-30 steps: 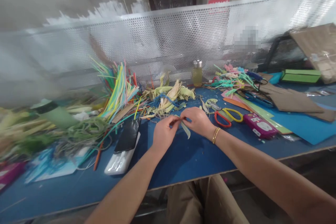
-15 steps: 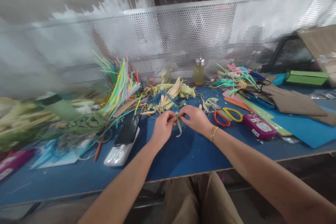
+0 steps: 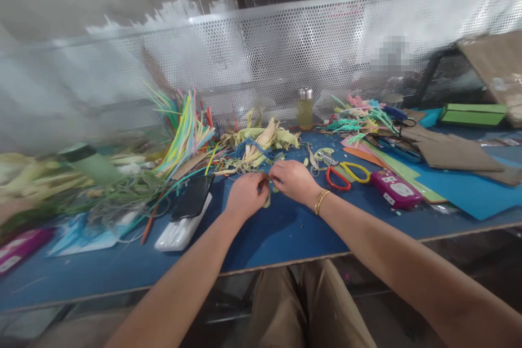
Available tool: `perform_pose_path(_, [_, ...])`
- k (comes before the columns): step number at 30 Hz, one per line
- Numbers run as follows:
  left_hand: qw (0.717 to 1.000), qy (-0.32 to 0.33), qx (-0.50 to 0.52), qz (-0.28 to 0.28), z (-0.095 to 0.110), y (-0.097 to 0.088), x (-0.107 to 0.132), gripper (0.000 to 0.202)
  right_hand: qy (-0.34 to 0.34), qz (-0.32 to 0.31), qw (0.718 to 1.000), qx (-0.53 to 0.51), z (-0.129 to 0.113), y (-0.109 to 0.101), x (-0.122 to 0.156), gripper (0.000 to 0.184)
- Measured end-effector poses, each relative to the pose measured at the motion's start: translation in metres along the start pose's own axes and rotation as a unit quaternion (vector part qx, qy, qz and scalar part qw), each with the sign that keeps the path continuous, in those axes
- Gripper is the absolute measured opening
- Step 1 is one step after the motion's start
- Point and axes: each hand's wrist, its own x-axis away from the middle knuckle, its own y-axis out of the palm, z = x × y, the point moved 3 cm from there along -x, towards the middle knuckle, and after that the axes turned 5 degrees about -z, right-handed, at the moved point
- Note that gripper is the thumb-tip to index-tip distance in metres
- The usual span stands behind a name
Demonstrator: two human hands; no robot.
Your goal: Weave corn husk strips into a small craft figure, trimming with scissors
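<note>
Over the middle of the blue table, my left hand (image 3: 247,193) and my right hand (image 3: 295,179) meet fingertip to fingertip, both closed in a pinch. Between them is a thin pale green strip (image 3: 267,201), apparently corn husk. Its lower end hangs below my fingers, and the rest is hidden by them. A gold bracelet (image 3: 322,201) circles my right wrist. Just beyond my hands lies a pile of dried corn husks (image 3: 265,144) with blue string in it. Scissors (image 3: 346,174) with red and yellow handles rest to the right of my right hand.
Left of my hands, a black phone (image 3: 192,197) lies on a white box (image 3: 183,234), with colourful pipe cleaners (image 3: 185,136) behind. A jar (image 3: 305,111) stands near the perforated metal panel (image 3: 281,54). On the right are a purple case (image 3: 397,189), blue paper (image 3: 468,196) and cardboard (image 3: 457,152).
My hands have drawn closer together, and less of the green strip shows between and below them. The whole view has shifted slightly.
</note>
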Motion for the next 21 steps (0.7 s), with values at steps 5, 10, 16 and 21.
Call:
perform_pose_path(5, [0.999,0.01,-0.034,-0.029,-0.001,0.0,-0.002,0.026,-0.02,-0.006,1.0,0.014,0.0,0.001,0.001,0.012])
perform_pose_path(10, [0.998,-0.058,-0.005,0.029,0.001,-0.005,0.001,0.02,0.011,0.022,0.997,-0.069,0.001,0.004,0.0,0.011])
perform_pose_path(16, [0.963,-0.11,0.227,0.097,-0.014,0.004,-0.001,0.017,0.083,0.053,0.978,-0.185,0.007,0.005,0.0,0.009])
perform_pose_path(21, [0.981,-0.058,0.174,0.065,-0.015,0.005,-0.004,0.008,0.072,0.047,0.982,-0.169,0.01,0.006,0.0,0.008])
